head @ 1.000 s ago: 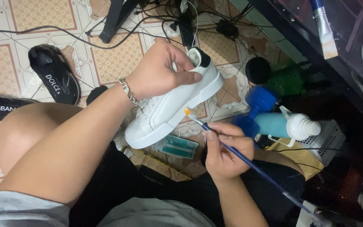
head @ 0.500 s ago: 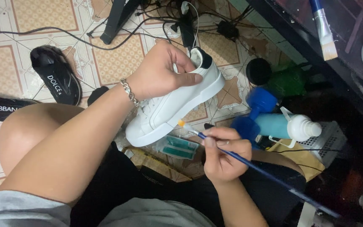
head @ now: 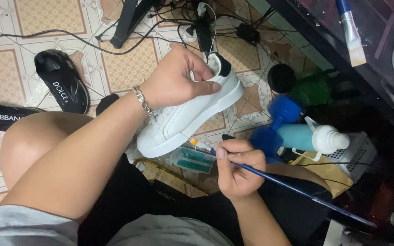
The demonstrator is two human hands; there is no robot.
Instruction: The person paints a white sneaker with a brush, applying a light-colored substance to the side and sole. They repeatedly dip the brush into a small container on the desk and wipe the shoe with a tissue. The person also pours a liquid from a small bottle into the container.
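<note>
Bright, sharp floor; dim right edge

- Two hands: the left hand [head: 174, 82] and the right hand [head: 235, 166].
- One white sneaker [head: 190, 114].
- One thin blue-handled paintbrush [head: 279, 182].
- One wider flat brush [head: 351, 34], lying on the dark shelf at upper right.
- One black shoe [head: 62, 86] on the tiled floor.
- One blue dumbbell [head: 277, 123].
- One light blue bottle [head: 308, 138] with a white cap.
- One silver chain bracelet [head: 142, 100].
- One small clear packet [head: 192, 159] with green contents.
- Several black cables [head: 69, 36]; the exact count cannot be told.
</note>
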